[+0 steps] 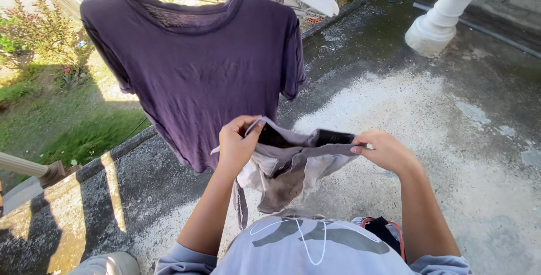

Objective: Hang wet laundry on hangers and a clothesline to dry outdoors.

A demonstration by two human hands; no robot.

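Left hand (236, 142) and right hand (383, 151) each pinch the grey shorts (293, 165) at the waistband; advise keeping it taut and level beside the purple T-shirt (197, 78).

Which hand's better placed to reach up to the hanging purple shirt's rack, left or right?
Left, probably. The left hand grips the grey garment right in front of the purple shirt; the right hand holds the other end, further from it.

Our left hand (236, 142) and right hand (383, 150) stretch grey shorts (293, 165) between them, just below the purple shirt (197, 72).
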